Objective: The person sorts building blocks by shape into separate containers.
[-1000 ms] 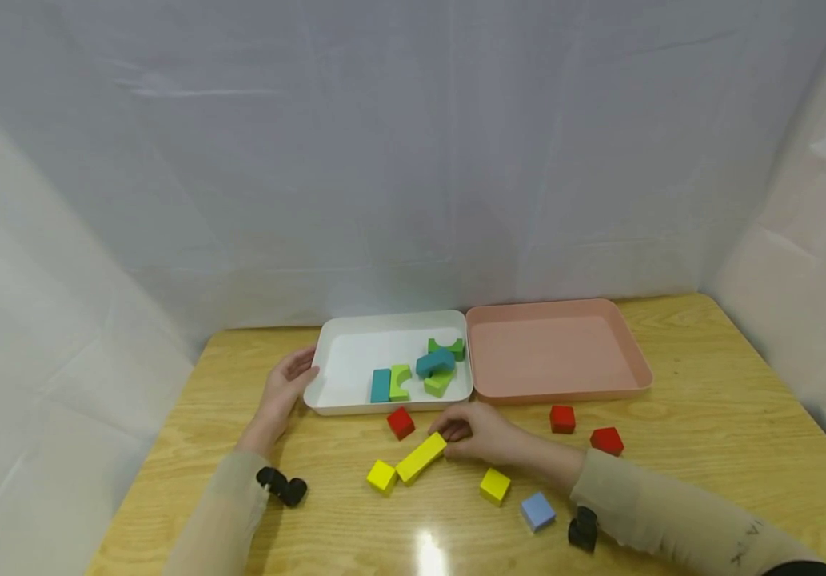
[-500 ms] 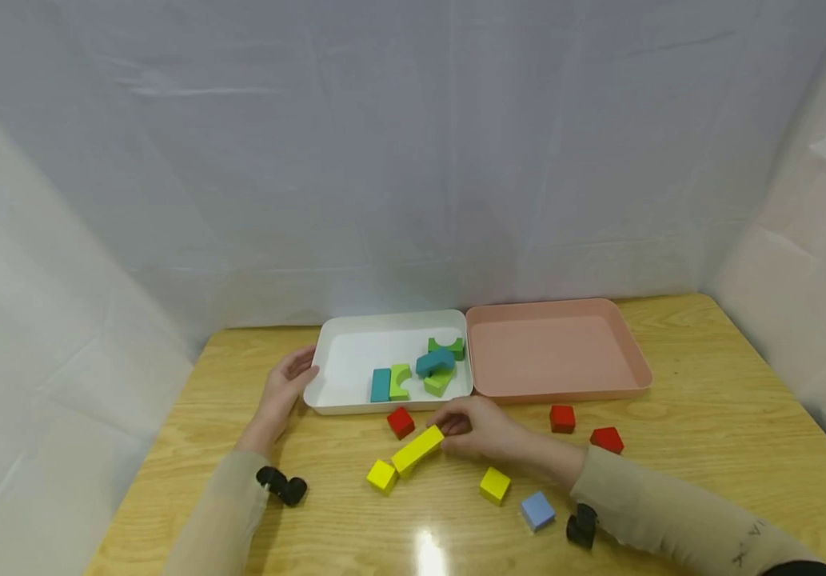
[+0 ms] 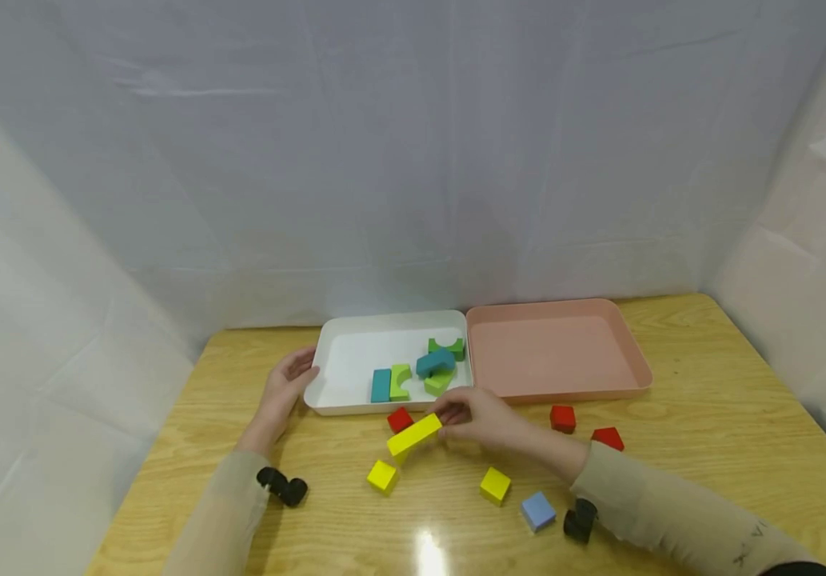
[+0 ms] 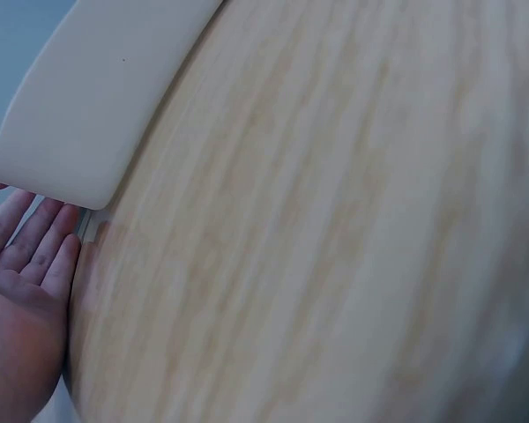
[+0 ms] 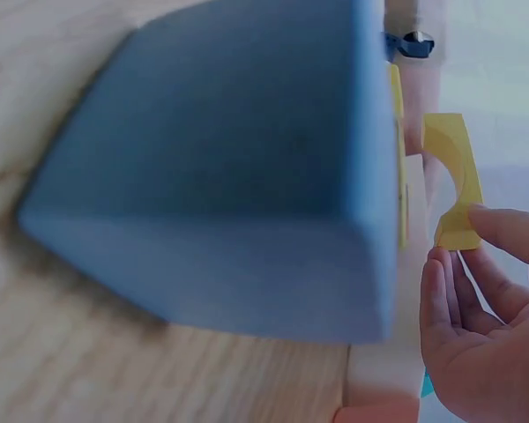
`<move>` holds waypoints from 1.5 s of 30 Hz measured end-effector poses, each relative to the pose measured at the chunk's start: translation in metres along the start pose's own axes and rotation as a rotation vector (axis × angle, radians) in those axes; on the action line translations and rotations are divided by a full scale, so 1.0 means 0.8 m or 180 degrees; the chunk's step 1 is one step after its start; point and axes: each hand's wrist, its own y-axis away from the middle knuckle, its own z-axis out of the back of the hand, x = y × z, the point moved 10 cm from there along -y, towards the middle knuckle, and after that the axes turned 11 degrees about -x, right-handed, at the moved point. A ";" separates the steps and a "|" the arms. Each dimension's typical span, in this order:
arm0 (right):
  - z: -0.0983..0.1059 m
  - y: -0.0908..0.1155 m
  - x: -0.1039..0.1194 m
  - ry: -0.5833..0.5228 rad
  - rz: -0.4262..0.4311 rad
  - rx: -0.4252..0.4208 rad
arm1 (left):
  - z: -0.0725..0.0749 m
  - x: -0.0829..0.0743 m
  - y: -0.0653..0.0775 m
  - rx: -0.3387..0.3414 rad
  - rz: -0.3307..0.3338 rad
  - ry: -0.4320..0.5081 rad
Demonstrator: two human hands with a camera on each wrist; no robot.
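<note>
My right hand point(image 3: 484, 416) pinches one end of a yellow arch block point(image 3: 414, 434) between thumb and fingers, tilted above the table in the head view. Its curved cut-out shows in the right wrist view, where the same yellow arch block point(image 5: 458, 181) stands out from the fingertips. At the white tray's point(image 3: 355, 408) left end, my left hand point(image 3: 285, 392) holds the rim, thumb on top and fingers against the outer wall. In the left wrist view these fingers point(image 4: 40, 247) meet the tray's edge; the thumb is mostly out of frame. Green and teal blocks lie inside the tray.
A pink tray point(image 3: 556, 352) adjoins the white one on the right. Loose on the wooden table point(image 3: 341, 528) lie red blocks point(image 3: 563, 418), yellow cubes point(image 3: 382, 477) and a blue block point(image 3: 538, 510). That blue block fills much of the right wrist view. White sheeting rises behind the table.
My right hand has lifted the yellow arch block off the table and carried it slightly away from me, toward the white tray. The left hand has stayed in place.
</note>
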 end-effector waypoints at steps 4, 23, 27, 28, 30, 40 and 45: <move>0.006 -0.004 0.004 -0.0002 0.0036 -0.0048 | 0.000 0.001 -0.001 0.0008 0.0002 -0.0001; 0.031 -0.031 0.005 0.0048 0.0037 -0.0360 | -0.001 0.002 -0.002 -0.0014 0.0003 0.0016; 0.034 -0.035 0.004 -0.0002 0.0006 -0.0390 | -0.001 0.001 -0.001 -0.0013 0.0012 0.0011; 0.035 -0.036 0.004 -0.0005 0.0000 -0.0399 | -0.001 0.000 0.000 -0.0015 0.0014 0.0010; 0.037 -0.039 0.003 -0.0011 -0.0021 -0.0424 | -0.001 0.000 0.000 -0.0016 0.0017 -0.0002; 0.053 -0.051 0.009 -0.0105 -0.0082 -0.0575 | -0.001 -0.003 0.000 -0.0009 -0.0014 -0.0003; 0.059 -0.059 0.005 -0.0230 -0.0214 -0.0680 | -0.001 -0.003 0.000 -0.0019 -0.0018 0.0014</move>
